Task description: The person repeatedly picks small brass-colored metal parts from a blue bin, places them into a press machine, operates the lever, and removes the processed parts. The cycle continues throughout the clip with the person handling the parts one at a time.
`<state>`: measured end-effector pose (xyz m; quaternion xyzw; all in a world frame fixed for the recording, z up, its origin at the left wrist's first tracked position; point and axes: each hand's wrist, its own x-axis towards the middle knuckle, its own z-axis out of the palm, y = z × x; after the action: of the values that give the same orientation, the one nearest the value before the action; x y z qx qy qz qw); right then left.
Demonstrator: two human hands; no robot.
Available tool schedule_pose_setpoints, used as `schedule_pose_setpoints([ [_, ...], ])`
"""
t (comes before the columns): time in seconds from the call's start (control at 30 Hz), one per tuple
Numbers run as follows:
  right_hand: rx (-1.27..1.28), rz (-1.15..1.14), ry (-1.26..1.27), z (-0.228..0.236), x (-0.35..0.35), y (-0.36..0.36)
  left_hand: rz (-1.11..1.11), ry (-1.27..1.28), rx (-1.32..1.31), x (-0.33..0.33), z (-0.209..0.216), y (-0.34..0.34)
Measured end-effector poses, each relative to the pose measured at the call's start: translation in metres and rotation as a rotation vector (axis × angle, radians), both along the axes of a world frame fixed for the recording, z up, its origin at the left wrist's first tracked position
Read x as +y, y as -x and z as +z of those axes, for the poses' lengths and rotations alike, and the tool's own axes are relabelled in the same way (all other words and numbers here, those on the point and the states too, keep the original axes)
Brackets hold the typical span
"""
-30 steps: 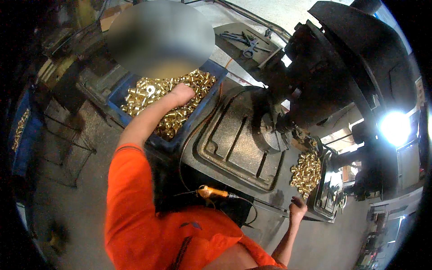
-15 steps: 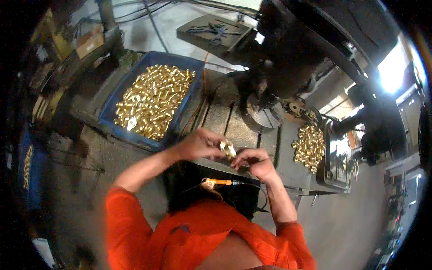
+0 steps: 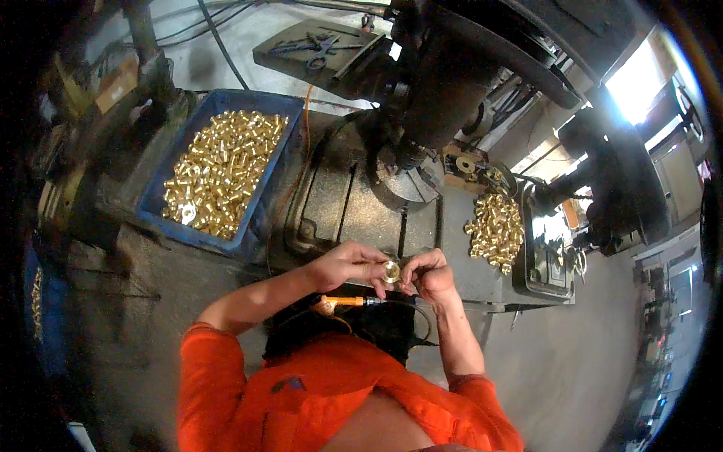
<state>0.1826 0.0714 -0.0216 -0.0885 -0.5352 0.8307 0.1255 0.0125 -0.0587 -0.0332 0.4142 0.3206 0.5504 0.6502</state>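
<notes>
My left hand pinches a brass fitting between thumb and fingers, its round open end turned up toward me. Close against the fitting's other side, my right hand is closed, with its fingertips pressed together; whatever they hold, if anything, is hidden. Both hands are over the front edge of the machine table. Below them, an orange-handled tool with a metal coupling and a thin hose lies in front of my body.
A blue bin full of brass fittings stands left. A drill-press-like machine rises beyond the table, above a round chuck. More fittings lie heaped right, beside a dark-rimmed tray. Scissors lie on a far shelf.
The brass fitting has turned so its round opening faces up. My hands have come closer together and my right fingers have curled in. The whole view has shifted.
</notes>
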Motion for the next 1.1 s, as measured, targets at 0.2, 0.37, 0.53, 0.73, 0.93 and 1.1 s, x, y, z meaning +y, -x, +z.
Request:
schedule_pose_setpoints([
  [0.2,-0.056,-0.137,-0.124,-0.002,0.013,0.002,0.194,0.026,0.049,0.016,0.001,0.006],
  [0.37,-0.023,-0.279,-0.129,-0.018,0.039,-0.028,0.535,0.018,0.126,0.066,-0.019,0.051],
  [0.53,-0.019,-0.407,-0.163,-0.003,0.045,-0.044,0.672,0.074,0.143,0.111,-0.043,0.064],
  [0.73,-0.087,-0.468,-0.623,0.054,0.098,-0.045,0.773,0.097,0.044,0.118,-0.048,0.055],
  [0.93,-0.145,-0.977,-1.411,0.187,0.218,0.024,0.789,0.096,0.010,0.125,-0.058,0.054],
  [1.1,-0.101,-1.211,-1.259,0.278,0.237,0.065,0.813,0.119,0.007,0.126,-0.060,0.057],
])
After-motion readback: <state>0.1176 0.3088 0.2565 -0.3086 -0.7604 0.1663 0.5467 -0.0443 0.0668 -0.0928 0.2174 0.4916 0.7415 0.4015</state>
